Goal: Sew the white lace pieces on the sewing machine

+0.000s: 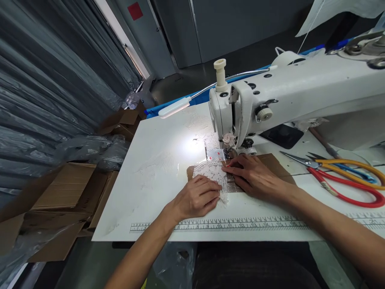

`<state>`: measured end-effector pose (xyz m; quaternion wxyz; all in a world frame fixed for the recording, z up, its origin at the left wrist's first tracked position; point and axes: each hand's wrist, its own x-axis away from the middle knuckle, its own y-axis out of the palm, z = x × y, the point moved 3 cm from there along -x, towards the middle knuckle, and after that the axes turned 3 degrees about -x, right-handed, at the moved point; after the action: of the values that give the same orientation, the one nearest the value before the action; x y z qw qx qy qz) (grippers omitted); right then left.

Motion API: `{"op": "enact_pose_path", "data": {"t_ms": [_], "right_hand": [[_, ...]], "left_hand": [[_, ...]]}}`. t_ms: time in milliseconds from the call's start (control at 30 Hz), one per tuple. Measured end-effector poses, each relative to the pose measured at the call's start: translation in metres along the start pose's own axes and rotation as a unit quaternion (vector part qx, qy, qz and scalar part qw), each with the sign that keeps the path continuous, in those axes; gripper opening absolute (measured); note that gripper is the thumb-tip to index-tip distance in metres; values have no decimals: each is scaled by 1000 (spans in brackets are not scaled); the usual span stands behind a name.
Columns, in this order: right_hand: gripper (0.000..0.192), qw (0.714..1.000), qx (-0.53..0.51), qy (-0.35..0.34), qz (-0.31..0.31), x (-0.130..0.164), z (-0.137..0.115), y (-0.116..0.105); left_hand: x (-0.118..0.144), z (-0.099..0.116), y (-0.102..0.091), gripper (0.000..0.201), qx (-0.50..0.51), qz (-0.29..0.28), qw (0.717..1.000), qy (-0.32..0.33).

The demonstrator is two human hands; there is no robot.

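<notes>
Pressing down with both hands, we keep a piece of white lace (210, 173) flat on the sewing table (156, 168). Our left hand (197, 197) lies palm down with its fingers loosely together over the near edge of the lace. Our right hand (255, 176) rests flat beside it, fingers stretched toward the presser foot (224, 154), fingertips on the far corner of the lace; neither hand pinches anything. The lace lies over a brown patch of tape (270, 164) on the table, just in front of the needle area of the white sewing machine (288, 96), lit by a small gooseneck lamp (174, 107). A printed ruler (240, 224) runs along the table's near edge. To our right lie red-handled scissors (345, 188) and yellow-handled scissors (349, 165), touching each other. Cardboard boxes (66, 188) sit on the floor to our left.
</notes>
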<state>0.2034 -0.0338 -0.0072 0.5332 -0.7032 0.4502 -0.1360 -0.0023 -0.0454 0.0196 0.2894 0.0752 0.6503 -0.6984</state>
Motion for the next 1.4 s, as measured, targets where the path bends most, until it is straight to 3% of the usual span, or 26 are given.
{"op": "enact_pose_path", "data": {"t_ms": [233, 467, 767, 1133, 1233, 1400], "right_hand": [[41, 997, -66, 9, 27, 3, 3, -5], [41, 996, -84, 22, 20, 6, 3, -8], [38, 998, -43, -20, -39, 9, -4, -12], [40, 998, -4, -45, -41, 10, 3, -5], [40, 998, 7, -54, -37, 11, 4, -4], [43, 997, 23, -61, -30, 11, 5, -2]], "left_hand": [[0, 2, -1, 12, -17, 20, 1000, 10], [0, 1, 1, 2, -26, 15, 1000, 4], [0, 4, 1, 4, -38, 16, 999, 2], [1, 3, 3, 5, -25, 13, 1000, -9], [1, 5, 1, 13, -25, 26, 999, -9], [-5, 9, 1, 23, -98, 22, 994, -33]]}}
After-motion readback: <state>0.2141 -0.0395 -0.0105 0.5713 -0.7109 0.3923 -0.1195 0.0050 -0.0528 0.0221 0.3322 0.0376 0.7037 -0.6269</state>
